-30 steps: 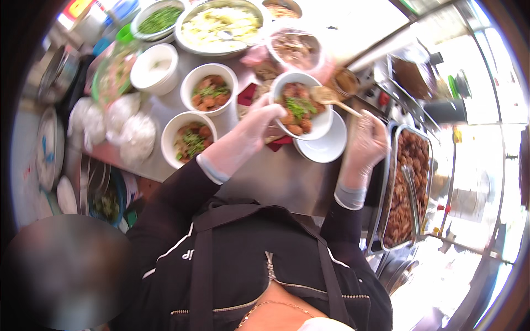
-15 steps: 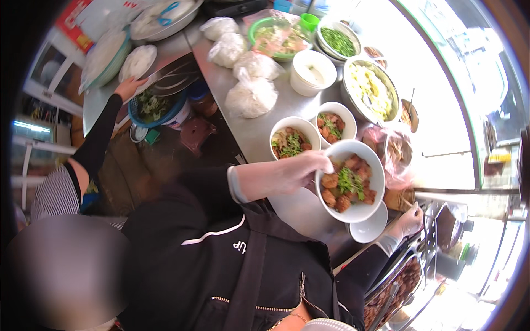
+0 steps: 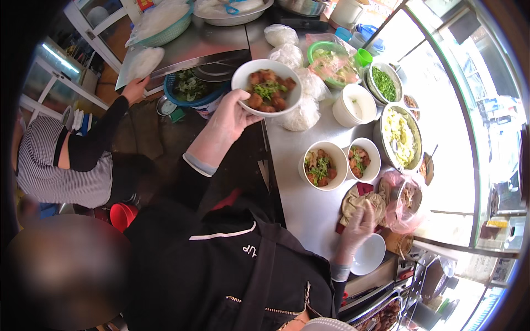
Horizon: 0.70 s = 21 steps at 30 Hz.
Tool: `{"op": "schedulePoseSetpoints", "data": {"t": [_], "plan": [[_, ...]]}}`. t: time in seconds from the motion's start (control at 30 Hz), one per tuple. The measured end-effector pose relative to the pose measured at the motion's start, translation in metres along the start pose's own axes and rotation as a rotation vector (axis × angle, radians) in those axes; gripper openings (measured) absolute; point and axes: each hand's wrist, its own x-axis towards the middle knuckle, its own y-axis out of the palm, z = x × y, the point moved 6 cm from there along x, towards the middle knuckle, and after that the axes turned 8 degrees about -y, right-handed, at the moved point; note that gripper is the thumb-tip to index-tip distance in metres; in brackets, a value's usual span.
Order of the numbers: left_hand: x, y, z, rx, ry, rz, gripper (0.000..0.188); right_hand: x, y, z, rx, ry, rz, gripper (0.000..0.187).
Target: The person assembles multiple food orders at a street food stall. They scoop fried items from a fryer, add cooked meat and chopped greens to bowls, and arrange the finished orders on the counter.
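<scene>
My left hand, in a clear glove, grips a white bowl by its rim. The bowl holds browned meat pieces topped with chopped green herbs. It is held up beside the white noodle bags, near the counter's left edge. My right hand, gloved too, is over the near part of the counter with its fingers stretched out and nothing seen in them. Close to it are an empty white bowl and a crumpled beige cloth. Two white tubs, a larger one and a smaller one, stand together holding meat and herbs.
Along the steel counter stand a bowl of pale shredded vegetable, a bowl of chopped greens, a stacked white tub and a green basket. Another person's hand reaches to the counter edge at left, by a blue basket.
My left hand has carried the filled bowl leftward and farther away. My right hand has come back from the far right to beside the empty bowl and cloth. The view has shifted.
</scene>
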Motion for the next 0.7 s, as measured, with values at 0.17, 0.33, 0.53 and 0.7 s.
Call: {"op": "schedulePoseSetpoints", "data": {"t": [0.17,0.33,0.53,0.7], "plan": [[0.022,-0.056,-0.034,-0.099,0.073,-0.09,0.059,-0.026,0.065,-0.002,0.223,0.194,0.133,0.063],[0.066,-0.106,-0.056,-0.157,0.094,-0.213,0.059,-0.029,0.093,-0.012,0.32,0.411,0.159,0.067],[0.158,-0.13,-0.076,-0.211,0.138,-0.196,0.058,-0.027,0.113,-0.008,0.4,0.527,0.25,0.058],[0.245,-0.137,-0.079,-0.301,0.125,-0.248,0.059,-0.031,0.115,-0.015,0.402,0.623,0.285,0.058]]}}
